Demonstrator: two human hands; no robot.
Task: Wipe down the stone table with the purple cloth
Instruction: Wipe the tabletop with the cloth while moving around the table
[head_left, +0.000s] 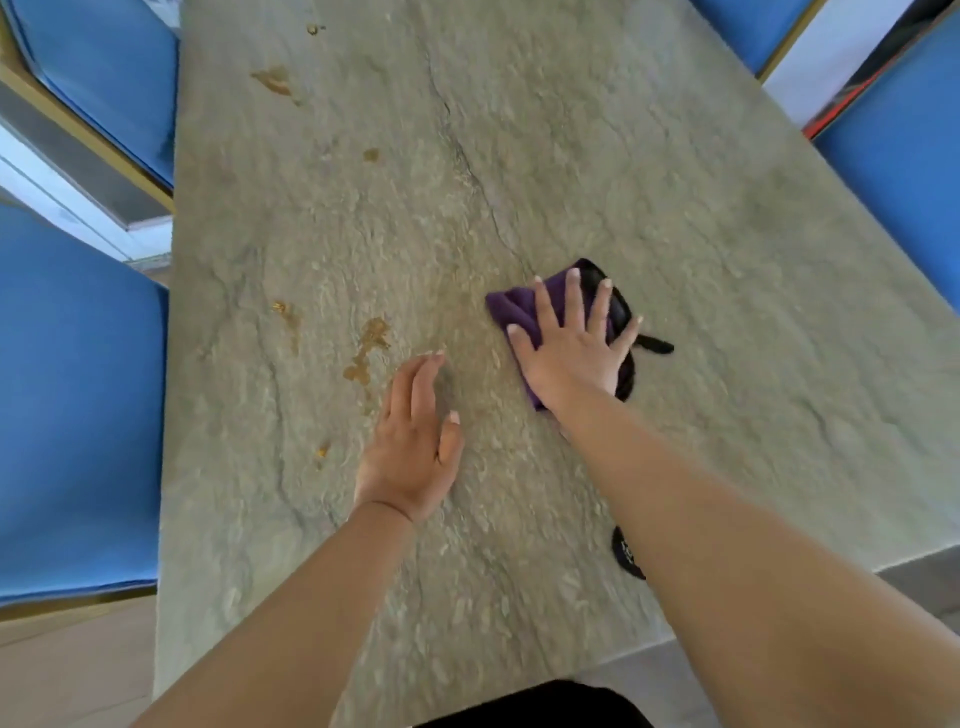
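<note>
We find the right hand (569, 348) pressed flat on the purple cloth (519, 312), fingers spread wide and palm down; it pins the cloth to the stone table (675, 208) rather than gripping it. The cloth lies bunched under that hand, right of the table's centre line, with a black edge or strap (652, 344) showing on its far right side. The left hand (413, 447) rests open on the bare stone, holding nothing, fingers loosely together and pointing away from us.

The relation that matters: the largest brown stain (370, 348) lies to the left of the cloth, just beyond the left hand's fingertips. The left hand is nearer to it, but the cloth is under the right. We judge that the next stroke must carry the cloth leftward across the table's short axis. Further brown marks (272, 80) sit well up the left side, toward the far end, and smaller specks (283, 307) lie near the left edge.

Wiping appears far from complete. Blue chairs (78, 405) flank both long sides. The frame is somewhat blurred.
</note>
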